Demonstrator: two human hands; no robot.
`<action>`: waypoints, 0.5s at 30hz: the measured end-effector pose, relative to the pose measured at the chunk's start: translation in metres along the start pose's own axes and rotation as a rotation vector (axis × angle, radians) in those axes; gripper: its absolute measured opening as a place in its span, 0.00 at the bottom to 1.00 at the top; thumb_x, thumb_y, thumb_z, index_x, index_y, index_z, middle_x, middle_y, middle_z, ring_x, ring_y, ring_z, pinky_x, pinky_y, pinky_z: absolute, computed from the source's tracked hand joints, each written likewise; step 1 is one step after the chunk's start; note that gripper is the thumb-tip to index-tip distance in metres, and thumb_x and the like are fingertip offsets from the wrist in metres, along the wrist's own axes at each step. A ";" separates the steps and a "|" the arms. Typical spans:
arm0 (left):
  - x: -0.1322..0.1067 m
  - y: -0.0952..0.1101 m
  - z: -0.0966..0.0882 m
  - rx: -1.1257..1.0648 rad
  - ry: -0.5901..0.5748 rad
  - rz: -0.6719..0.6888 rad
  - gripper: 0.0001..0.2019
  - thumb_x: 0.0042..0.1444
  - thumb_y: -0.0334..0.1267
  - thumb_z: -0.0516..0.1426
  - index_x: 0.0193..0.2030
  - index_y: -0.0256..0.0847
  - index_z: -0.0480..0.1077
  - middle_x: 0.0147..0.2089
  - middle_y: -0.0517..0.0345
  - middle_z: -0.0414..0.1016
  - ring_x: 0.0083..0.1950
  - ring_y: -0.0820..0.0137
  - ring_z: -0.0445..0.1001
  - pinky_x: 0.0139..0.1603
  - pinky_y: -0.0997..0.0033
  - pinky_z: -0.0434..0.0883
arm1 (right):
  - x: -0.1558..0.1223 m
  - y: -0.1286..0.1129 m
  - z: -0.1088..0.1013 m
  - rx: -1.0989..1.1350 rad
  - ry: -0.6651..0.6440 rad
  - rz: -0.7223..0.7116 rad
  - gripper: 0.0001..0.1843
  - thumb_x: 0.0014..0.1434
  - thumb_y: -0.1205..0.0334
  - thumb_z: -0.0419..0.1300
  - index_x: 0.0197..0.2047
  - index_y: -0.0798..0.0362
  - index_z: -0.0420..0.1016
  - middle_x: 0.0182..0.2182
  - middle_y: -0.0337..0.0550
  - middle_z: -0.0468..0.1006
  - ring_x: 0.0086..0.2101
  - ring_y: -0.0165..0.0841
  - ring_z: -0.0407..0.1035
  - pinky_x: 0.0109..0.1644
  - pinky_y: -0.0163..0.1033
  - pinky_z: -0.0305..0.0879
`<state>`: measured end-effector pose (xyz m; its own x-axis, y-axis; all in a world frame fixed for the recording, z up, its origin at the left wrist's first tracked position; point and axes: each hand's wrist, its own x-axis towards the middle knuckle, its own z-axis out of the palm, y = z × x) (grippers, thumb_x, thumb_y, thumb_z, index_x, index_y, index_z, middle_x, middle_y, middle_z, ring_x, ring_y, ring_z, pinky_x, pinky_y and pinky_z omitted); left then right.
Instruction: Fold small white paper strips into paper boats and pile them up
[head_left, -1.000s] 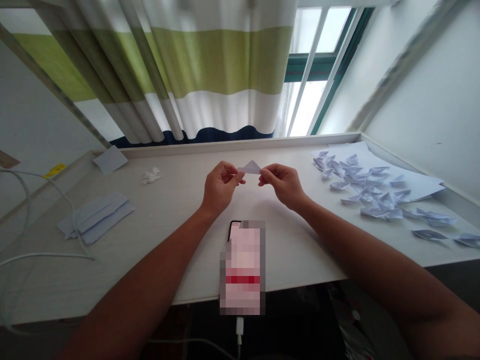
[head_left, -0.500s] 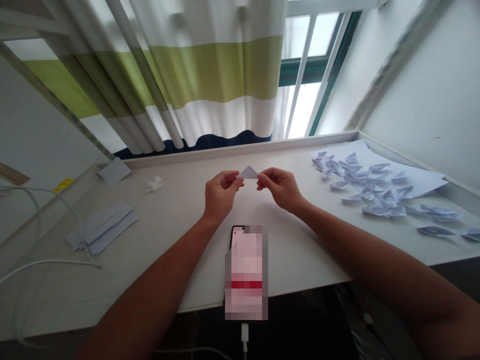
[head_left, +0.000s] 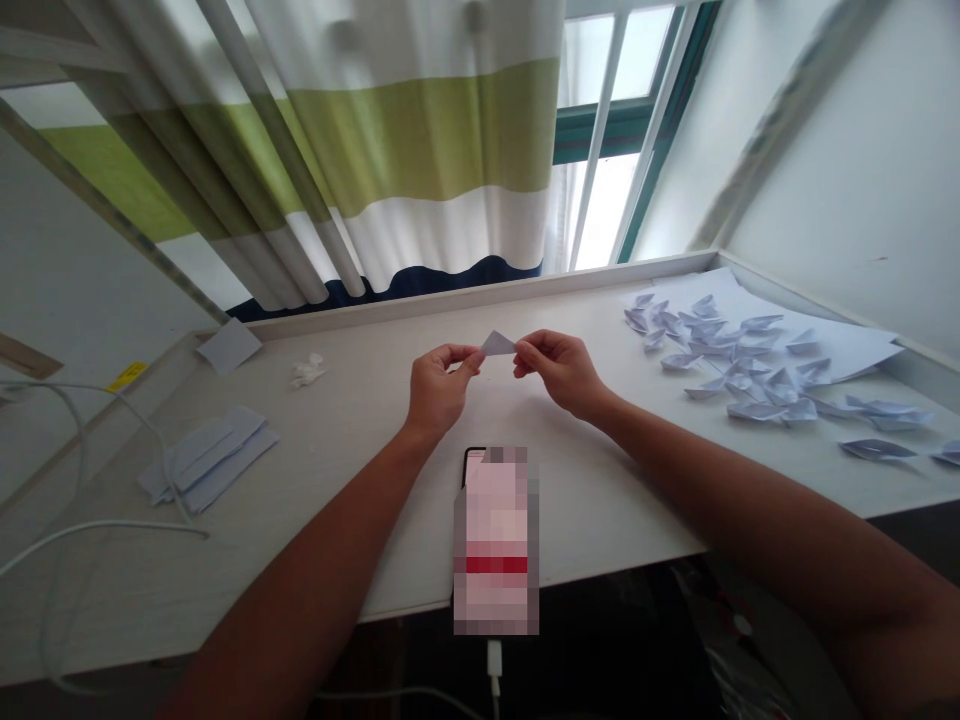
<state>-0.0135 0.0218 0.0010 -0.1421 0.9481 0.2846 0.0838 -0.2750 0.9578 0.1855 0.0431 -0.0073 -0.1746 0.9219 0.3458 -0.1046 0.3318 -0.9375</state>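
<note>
We pinch a small folded paper piece [head_left: 497,343], pale and triangular with a sharp peak, between our left hand [head_left: 439,385] and right hand [head_left: 559,368], above the table [head_left: 360,450], twelve o'clock of the phone [head_left: 495,540].

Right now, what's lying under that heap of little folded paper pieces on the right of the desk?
Flat white paper sheets lie under part of the folded pieces; nearer ones rest on the bare desk. Anything beneath the sheets is hidden.
</note>
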 end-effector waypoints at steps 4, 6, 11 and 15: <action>0.002 0.001 -0.001 -0.032 0.002 0.084 0.15 0.54 0.38 0.73 0.49 0.40 0.84 0.37 0.56 0.85 0.40 0.67 0.82 0.48 0.64 0.79 | 0.001 0.001 0.001 0.077 -0.006 0.059 0.31 0.51 0.32 0.77 0.36 0.52 0.82 0.30 0.41 0.83 0.29 0.33 0.78 0.40 0.44 0.81; 0.003 0.000 -0.001 -0.110 0.030 0.046 0.22 0.51 0.37 0.74 0.54 0.41 0.83 0.37 0.57 0.85 0.42 0.67 0.83 0.51 0.63 0.79 | 0.001 0.001 0.002 0.094 -0.011 0.077 0.30 0.51 0.32 0.78 0.36 0.53 0.82 0.30 0.41 0.83 0.29 0.32 0.78 0.40 0.44 0.81; 0.003 -0.004 0.002 -0.225 0.015 -0.085 0.14 0.50 0.43 0.76 0.40 0.40 0.83 0.39 0.54 0.87 0.43 0.66 0.85 0.50 0.62 0.81 | 0.001 -0.002 0.002 0.148 -0.015 0.113 0.30 0.49 0.34 0.79 0.35 0.53 0.82 0.29 0.41 0.82 0.29 0.31 0.77 0.40 0.42 0.81; 0.000 -0.006 0.002 -0.076 0.005 0.123 0.10 0.58 0.44 0.72 0.43 0.41 0.84 0.35 0.55 0.87 0.39 0.64 0.87 0.45 0.62 0.83 | 0.002 -0.003 0.002 0.273 -0.031 0.215 0.29 0.45 0.38 0.83 0.32 0.55 0.82 0.28 0.41 0.81 0.28 0.30 0.76 0.39 0.40 0.80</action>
<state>-0.0124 0.0238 -0.0051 -0.1404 0.9057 0.3999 0.0261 -0.4004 0.9160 0.1837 0.0434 -0.0034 -0.2507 0.9569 0.1465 -0.3193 0.0612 -0.9457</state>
